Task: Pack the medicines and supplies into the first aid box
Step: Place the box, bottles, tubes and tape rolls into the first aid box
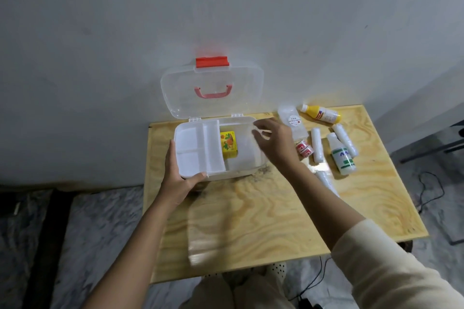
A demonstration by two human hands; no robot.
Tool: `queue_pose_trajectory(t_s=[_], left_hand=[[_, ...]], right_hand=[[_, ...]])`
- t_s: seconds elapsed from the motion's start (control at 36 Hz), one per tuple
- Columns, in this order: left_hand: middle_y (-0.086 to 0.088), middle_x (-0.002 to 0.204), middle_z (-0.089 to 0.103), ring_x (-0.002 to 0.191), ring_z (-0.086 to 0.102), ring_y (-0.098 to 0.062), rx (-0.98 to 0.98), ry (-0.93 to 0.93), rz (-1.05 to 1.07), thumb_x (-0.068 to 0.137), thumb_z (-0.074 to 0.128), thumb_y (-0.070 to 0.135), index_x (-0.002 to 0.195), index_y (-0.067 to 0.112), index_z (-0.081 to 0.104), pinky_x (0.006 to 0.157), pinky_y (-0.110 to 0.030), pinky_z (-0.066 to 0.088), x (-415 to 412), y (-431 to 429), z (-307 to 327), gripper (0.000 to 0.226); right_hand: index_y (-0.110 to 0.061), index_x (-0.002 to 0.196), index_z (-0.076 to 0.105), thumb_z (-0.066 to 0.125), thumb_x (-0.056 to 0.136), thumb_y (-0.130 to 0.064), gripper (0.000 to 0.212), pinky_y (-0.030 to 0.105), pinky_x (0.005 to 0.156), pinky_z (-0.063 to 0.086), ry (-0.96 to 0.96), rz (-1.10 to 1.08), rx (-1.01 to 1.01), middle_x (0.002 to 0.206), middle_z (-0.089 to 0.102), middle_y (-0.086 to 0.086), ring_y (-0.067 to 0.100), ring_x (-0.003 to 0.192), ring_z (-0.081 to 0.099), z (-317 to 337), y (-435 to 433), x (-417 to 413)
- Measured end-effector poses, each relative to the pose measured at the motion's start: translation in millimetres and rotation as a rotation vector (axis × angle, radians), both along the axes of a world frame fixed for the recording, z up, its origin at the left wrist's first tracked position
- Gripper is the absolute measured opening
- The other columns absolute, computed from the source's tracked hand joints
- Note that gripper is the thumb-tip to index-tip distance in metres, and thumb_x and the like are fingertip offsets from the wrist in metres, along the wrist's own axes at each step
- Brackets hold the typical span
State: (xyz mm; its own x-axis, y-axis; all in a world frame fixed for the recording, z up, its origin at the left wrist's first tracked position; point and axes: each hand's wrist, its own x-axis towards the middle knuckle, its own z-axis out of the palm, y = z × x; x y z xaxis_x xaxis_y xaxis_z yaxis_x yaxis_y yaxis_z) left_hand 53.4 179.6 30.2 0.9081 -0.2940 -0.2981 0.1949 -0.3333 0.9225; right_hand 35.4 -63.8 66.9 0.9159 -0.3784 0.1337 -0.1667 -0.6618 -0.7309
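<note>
A white first aid box point(241, 172) stands open on the table, its clear lid point(212, 90) with a red latch leaning back against the wall. A divided white tray point(198, 148) fills the box's left half; a yellow carton point(228, 145) stands beside it inside. My left hand point(179, 178) grips the box's front left corner. My right hand point(273, 142) hovers over the box's right side, fingers apart, holding nothing. To the right lie a yellow bottle point(322, 113), a white bottle with a green label point(342, 154), a clear packet point(292, 120), a red-and-white tape roll point(304, 148) and wrapped white rolls point(316, 145).
The wooden table point(263, 221) is small, with its right edge near dark furniture legs point(431, 150). A cable point(426, 193) runs across the marbled floor to the right. The grey wall rises directly behind the box.
</note>
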Motion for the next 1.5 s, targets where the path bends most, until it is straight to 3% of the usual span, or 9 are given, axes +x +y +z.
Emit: queue_pose_trajectory(t_s=[0.19, 0.31, 0.44, 0.56, 0.69, 0.78, 1.11, 1.25, 1.5], left_hand=[[0.021, 0.158, 0.004, 0.139, 0.014, 0.006, 0.004, 0.008, -0.005, 0.078, 0.077, 0.009, 0.152, 0.034, -0.001, 0.105, -0.02, 0.025, 2, 3, -7, 0.111], [0.021, 0.159, 0.004, 0.143, 0.015, 0.0, 0.006, 0.042, -0.029, 0.077, 0.077, 0.011, 0.152, 0.038, -0.003, 0.115, -0.033, 0.028, 5, 8, -9, 0.113], [0.021, 0.159, 0.007, 0.144, 0.016, -0.001, -0.013, 0.042, -0.006, 0.074, 0.08, 0.012, 0.151, 0.04, -0.003, 0.117, -0.041, 0.027, 4, 8, -11, 0.116], [0.023, 0.159, 0.005, 0.145, 0.014, -0.002, -0.007, 0.071, -0.002, 0.062, 0.081, 0.032, 0.149, 0.045, -0.004, 0.118, -0.042, 0.026, 5, 8, -13, 0.122], [0.019, 0.159, 0.007, 0.144, 0.017, -0.005, -0.044, 0.067, -0.002, 0.073, 0.081, 0.014, 0.151, 0.04, -0.005, 0.115, -0.033, 0.028, 4, 5, -10, 0.119], [0.018, 0.157, 0.013, 0.143, 0.02, -0.004, 0.001, 0.028, 0.005, 0.061, 0.087, 0.035, 0.15, 0.04, 0.001, 0.116, -0.033, 0.029, 4, 2, -5, 0.124], [0.008, 0.146, 0.019, 0.13, 0.024, -0.009, 0.295, -0.229, -0.151, 0.042, 0.093, 0.046, 0.147, 0.025, 0.007, 0.106, -0.033, 0.033, 28, -5, 12, 0.138], [0.009, 0.15, 0.009, 0.134, 0.017, -0.006, 0.327, -0.219, -0.19, 0.041, 0.093, 0.046, 0.149, 0.022, -0.002, 0.11, -0.031, 0.028, 33, -5, 11, 0.146], [0.02, 0.138, 0.013, 0.128, 0.023, -0.006, 0.29, -0.227, -0.174, 0.041, 0.092, 0.045, 0.146, 0.027, 0.005, 0.104, -0.03, 0.033, 31, -5, 10, 0.138]], right_hand=[[-0.003, 0.116, 0.056, 0.057, 0.085, -0.012, 0.033, 0.04, 0.089, 0.05, 0.18, -0.335, 0.096, 0.119, 0.058, 0.018, 0.032, 0.107, 0.057, -30, -69, -5], [0.006, 0.122, 0.04, 0.051, 0.086, -0.018, 0.045, 0.044, 0.095, 0.039, 0.496, -0.345, 0.008, 0.127, 0.045, 0.025, 0.04, 0.116, 0.044, -51, -89, 7], [0.004, 0.118, 0.045, 0.049, 0.087, -0.026, 0.044, 0.044, 0.099, 0.036, 0.52, -0.368, -0.064, 0.124, 0.05, 0.026, 0.042, 0.114, 0.046, -62, -94, 18], [0.001, 0.105, 0.057, 0.057, 0.075, -0.038, 0.049, 0.042, 0.081, 0.049, 0.503, -0.396, -0.01, 0.106, 0.062, 0.023, 0.039, 0.095, 0.058, -62, -97, 20], [-0.003, 0.107, 0.054, 0.064, 0.072, -0.027, 0.044, 0.051, 0.08, 0.052, 0.408, -0.317, 0.035, 0.107, 0.057, 0.018, 0.037, 0.097, 0.055, -36, -83, 2], [-0.013, 0.105, 0.055, 0.07, 0.063, -0.037, 0.05, 0.055, 0.075, 0.054, 0.331, -0.289, 0.097, 0.103, 0.06, 0.013, 0.037, 0.091, 0.059, -24, -73, -16], [-0.015, 0.122, 0.056, 0.083, 0.061, -0.027, 0.067, 0.038, 0.087, 0.05, 0.108, -0.005, 0.088, 0.116, 0.057, 0.006, 0.021, 0.105, 0.056, 6, -30, -58], [-0.008, 0.125, 0.055, 0.081, 0.063, -0.014, 0.067, 0.013, 0.084, 0.032, 0.21, 0.205, -0.124, 0.117, 0.053, 0.012, 0.018, 0.1, 0.05, 16, -23, -35], [-0.007, 0.133, 0.046, 0.076, 0.072, -0.017, 0.068, 0.035, 0.103, 0.037, 0.322, 0.386, -0.305, 0.135, 0.05, 0.013, 0.029, 0.123, 0.043, 14, 0, 5]])
